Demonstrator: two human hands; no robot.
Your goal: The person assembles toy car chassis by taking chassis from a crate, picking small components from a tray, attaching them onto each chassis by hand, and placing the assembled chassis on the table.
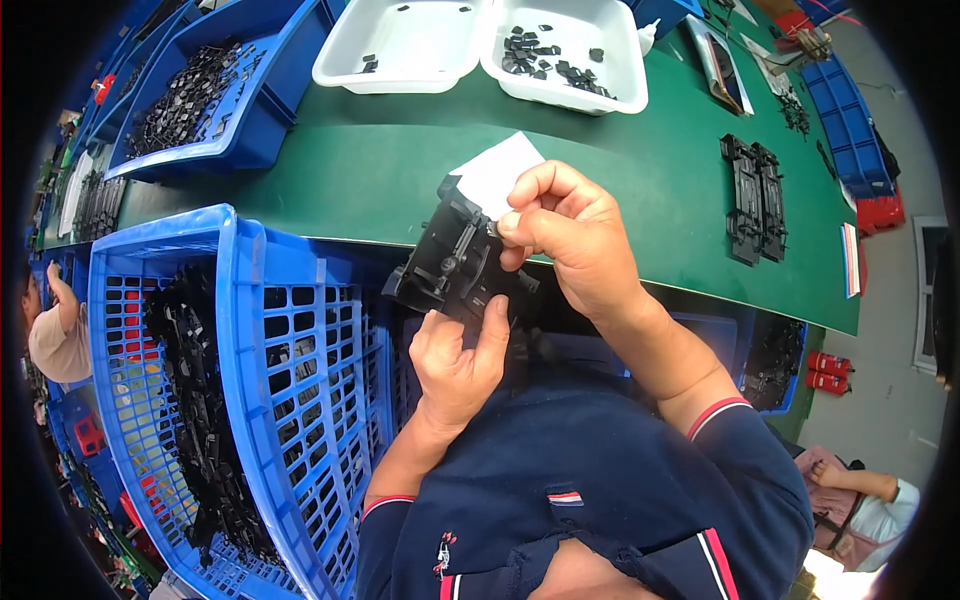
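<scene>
A black moulded plastic part [450,250] with ribs and round bosses is tilted up in front of me, over the table's near edge. My left hand [455,365] grips it from below, thumb on its lower face and fingers curled underneath. At its upper right side my right hand [575,235] is closed in a pinch of thumb and forefinger. Something small shows at those fingertips, but I cannot make out what it is. Behind the part, a white sheet of paper [505,170] lies on the green table [360,185].
Two white trays, left [400,82] and right [570,100], hold small black pieces at the back. A blue bin [235,150] of black pieces stands far left. Nearer is a blue crate [240,330] of black parts. Similar black parts [750,200] lie right. Other people sit at both sides.
</scene>
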